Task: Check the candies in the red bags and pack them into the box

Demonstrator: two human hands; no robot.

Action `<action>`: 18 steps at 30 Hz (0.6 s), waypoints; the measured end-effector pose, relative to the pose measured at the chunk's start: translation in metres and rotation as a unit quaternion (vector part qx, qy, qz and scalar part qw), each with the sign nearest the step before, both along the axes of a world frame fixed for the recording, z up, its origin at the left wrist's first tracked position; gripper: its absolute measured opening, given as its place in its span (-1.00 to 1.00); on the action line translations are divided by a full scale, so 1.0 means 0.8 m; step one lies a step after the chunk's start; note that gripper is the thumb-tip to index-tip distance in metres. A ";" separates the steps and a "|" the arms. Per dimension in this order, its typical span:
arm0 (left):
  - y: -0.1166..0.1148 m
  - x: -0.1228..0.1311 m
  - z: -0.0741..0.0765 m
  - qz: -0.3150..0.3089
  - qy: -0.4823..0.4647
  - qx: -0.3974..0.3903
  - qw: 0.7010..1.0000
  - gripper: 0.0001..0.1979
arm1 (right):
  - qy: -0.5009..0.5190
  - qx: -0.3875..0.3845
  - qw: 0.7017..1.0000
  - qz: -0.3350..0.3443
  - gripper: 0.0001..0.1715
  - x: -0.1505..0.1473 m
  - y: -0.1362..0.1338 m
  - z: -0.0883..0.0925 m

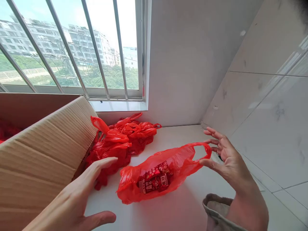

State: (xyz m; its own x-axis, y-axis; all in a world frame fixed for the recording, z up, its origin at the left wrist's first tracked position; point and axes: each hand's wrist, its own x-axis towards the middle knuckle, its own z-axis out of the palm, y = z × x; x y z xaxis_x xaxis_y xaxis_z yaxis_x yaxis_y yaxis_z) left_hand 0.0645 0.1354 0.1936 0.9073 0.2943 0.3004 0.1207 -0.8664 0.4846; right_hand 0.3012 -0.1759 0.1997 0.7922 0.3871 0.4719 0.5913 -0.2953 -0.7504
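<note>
A red plastic carrier bag (179,160) lies on the white tabletop, with dark red printed snack packets (155,179) showing through its thin film. Its loop handle points to the right. My right hand (223,154) is at that handle, fingers spread, the thumb tip against or just beside the loop; I cannot tell whether it presses on the film. To the left of the bag's closed end, my left hand (81,195) hovers open, thumb and fingers wide apart, holding nothing.
A heap of crumpled red plastic bags (120,138) sits by the wall. At left stands an open cardboard box (48,150) with red items inside. Behind are a barred window (96,48) and a grey wall (183,64); marble-patterned tiles (269,106) rise at right.
</note>
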 end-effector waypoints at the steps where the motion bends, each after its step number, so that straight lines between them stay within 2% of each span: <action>1: -0.002 0.009 -0.001 -0.023 0.042 -0.006 0.999 0.04 | 0.002 -0.029 0.999 0.018 -0.03 0.003 -0.002 -0.002; 3: -0.009 0.030 -0.005 -0.062 0.106 -0.020 0.992 0.34 | -0.004 -0.088 0.994 0.059 0.03 0.007 -0.003 -0.004; 5: -0.017 0.049 -0.008 -0.101 0.113 -0.035 0.988 0.41 | -0.016 -0.123 0.985 0.122 -0.15 0.007 0.001 -0.002; 6: -0.022 0.057 -0.007 -0.127 0.108 -0.042 0.985 0.31 | -0.018 -0.130 0.978 0.162 -0.35 0.006 0.004 -0.001; 8: -0.030 0.069 -0.003 -0.179 0.114 -0.054 0.976 -0.18 | -0.013 -0.129 0.964 0.230 -0.77 0.000 0.011 0.004; 9: -0.034 0.073 0.001 -0.206 0.122 -0.060 0.969 -0.44 | -0.013 -0.125 0.961 0.248 -0.80 -0.004 0.015 0.006; 10: -0.037 0.076 0.005 -0.236 0.131 -0.071 0.960 -0.60 | -0.018 -0.118 0.960 0.253 -0.75 -0.008 0.018 0.008; 12: -0.042 0.080 0.015 -0.293 0.133 -0.118 0.939 -0.70 | -0.047 -0.095 0.967 0.232 -0.71 -0.017 0.024 0.012; 14: -0.046 0.083 0.024 -0.331 0.111 -0.201 0.915 -0.72 | -0.088 -0.057 0.977 0.184 -0.74 -0.023 0.028 0.013; 16: -0.049 0.085 0.028 -0.323 0.058 -0.304 0.895 -0.63 | -0.121 -0.007 0.985 0.121 -0.76 -0.027 0.031 0.014; 18: -0.053 0.088 0.027 -0.281 -0.010 -0.417 0.865 -0.56 | -0.130 0.037 0.989 0.068 -0.77 -0.029 0.032 0.015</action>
State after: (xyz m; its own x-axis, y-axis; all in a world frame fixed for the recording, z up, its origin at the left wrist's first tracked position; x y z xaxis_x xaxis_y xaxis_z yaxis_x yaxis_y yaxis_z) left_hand 0.1352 0.0929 0.2150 0.9745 -0.0684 0.2135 -0.2211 -0.1344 0.9659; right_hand 0.2783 -0.1504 0.2114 0.5836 0.4383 0.6836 0.7974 -0.1501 -0.5845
